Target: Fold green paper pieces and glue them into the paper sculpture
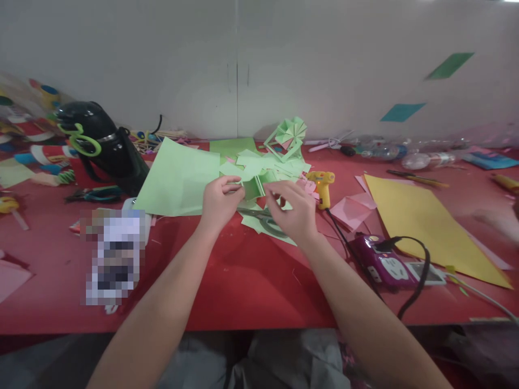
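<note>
Green folded paper piece [254,187] at frame centre, above the red table [243,281], is pinched by left hand [218,202] and right hand [292,212] fingers mid-fold; the next crease likely needs firm pressing.

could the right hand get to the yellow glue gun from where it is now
Probably yes. The glue gun stands upright just right of the right hand, with only bare red table and paper scraps between them; its fingers are busy with the green folded paper.
</note>
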`<move>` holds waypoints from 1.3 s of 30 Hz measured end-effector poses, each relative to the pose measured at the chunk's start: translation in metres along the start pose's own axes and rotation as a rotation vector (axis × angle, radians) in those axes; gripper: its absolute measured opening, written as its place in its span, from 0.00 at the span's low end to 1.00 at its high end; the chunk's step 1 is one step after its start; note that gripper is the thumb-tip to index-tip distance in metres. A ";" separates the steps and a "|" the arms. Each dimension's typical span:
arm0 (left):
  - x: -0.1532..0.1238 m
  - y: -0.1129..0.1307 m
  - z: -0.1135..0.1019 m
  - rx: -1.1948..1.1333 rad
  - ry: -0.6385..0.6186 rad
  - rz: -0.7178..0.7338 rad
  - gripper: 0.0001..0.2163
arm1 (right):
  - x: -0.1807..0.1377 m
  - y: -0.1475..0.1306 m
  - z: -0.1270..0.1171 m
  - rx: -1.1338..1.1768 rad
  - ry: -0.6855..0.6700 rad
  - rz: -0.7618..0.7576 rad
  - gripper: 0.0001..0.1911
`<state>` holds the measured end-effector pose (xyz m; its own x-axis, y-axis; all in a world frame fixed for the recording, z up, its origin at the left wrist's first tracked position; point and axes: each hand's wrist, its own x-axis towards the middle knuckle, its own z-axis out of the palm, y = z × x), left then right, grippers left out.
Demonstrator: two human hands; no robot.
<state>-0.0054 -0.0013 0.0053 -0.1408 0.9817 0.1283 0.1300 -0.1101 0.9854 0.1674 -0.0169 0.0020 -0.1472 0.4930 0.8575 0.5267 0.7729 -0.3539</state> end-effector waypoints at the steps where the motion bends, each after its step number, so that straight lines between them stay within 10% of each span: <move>1: 0.000 0.001 0.000 0.032 0.012 0.019 0.14 | 0.002 0.001 -0.004 0.000 0.048 0.027 0.09; 17: -0.010 0.003 0.003 0.654 -0.069 0.713 0.14 | 0.006 0.007 -0.006 -0.012 -0.091 0.008 0.11; 39: -0.011 0.003 0.001 0.717 -0.016 0.865 0.07 | 0.010 0.003 -0.010 0.027 -0.108 0.020 0.07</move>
<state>-0.0020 -0.0122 0.0067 0.2826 0.6207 0.7314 0.7130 -0.6460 0.2727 0.1760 -0.0137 0.0133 -0.2270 0.5475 0.8054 0.5079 0.7722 -0.3818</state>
